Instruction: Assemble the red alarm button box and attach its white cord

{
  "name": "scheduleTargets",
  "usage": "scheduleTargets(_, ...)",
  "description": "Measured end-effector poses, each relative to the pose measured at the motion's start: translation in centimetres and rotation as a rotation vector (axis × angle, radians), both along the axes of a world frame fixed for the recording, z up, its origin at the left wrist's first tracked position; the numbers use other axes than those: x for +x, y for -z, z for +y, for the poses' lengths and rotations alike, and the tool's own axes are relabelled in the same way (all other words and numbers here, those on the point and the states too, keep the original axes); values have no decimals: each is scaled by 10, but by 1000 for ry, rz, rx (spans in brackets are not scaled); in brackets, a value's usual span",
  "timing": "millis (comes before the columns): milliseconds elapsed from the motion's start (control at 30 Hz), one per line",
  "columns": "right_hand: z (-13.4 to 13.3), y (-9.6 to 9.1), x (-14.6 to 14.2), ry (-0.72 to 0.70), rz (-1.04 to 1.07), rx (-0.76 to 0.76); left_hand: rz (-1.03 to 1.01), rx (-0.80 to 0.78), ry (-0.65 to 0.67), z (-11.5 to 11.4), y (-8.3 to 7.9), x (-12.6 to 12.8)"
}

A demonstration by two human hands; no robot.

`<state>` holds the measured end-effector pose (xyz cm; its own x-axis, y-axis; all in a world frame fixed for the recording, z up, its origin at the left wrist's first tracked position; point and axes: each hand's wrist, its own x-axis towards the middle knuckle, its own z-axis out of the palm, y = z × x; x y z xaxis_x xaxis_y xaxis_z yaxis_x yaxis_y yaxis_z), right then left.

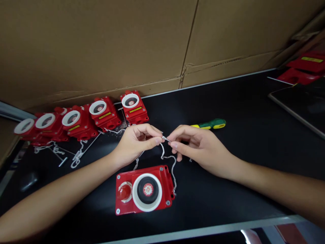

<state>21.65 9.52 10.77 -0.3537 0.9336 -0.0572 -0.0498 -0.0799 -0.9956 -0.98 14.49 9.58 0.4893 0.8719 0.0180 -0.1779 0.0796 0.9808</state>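
Note:
Above the middle of the black tabletop, my two hands meet fingertip to fingertip at a small silver metal piece (166,139). My left hand (138,139) pinches its left end between thumb and forefinger. On the other end, the thumb and forefinger of my right hand (199,146) are closed too. A white cord (174,169) hangs just below my fingers and runs down to the right end of a red alarm box (128,191). That box lies flat nearer to me, with a red dome lamp (124,192) and a white-ringed round sounder (148,189) facing up.
Several similar red boxes (104,113) with white cords and metal rods stand at the back left. Behind my right hand lies a green and yellow screwdriver handle (212,124). Cardboard (114,44) walls the back. More red parts (304,67) are at the far right.

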Motion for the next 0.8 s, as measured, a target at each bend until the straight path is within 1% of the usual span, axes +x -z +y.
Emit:
scheduleTargets(167, 0, -1, 0, 10, -12, 12, 6, -29, 13, 0, -3, 1)
scheduleTargets(267, -1, -4, 4, 27, -104, 68, -28, -45, 30, -1, -4, 3)
scheduleTargets(333, -2, -6, 6, 60, -223, 178, -3, -30, 37, -2, -4, 3)
scheduleTargets(433, -3, -9, 9, 103, -365, 363, 98, 35, 43, -3, -6, 3)
scheduleTargets(633, -5, -3, 10, 123, -500, 619, 231, 203, 58, -6, -10, 3)
scheduleTargets(800, -5, 1, 12, 121, -592, 829, 332, 333, 138, -7, -11, 2)
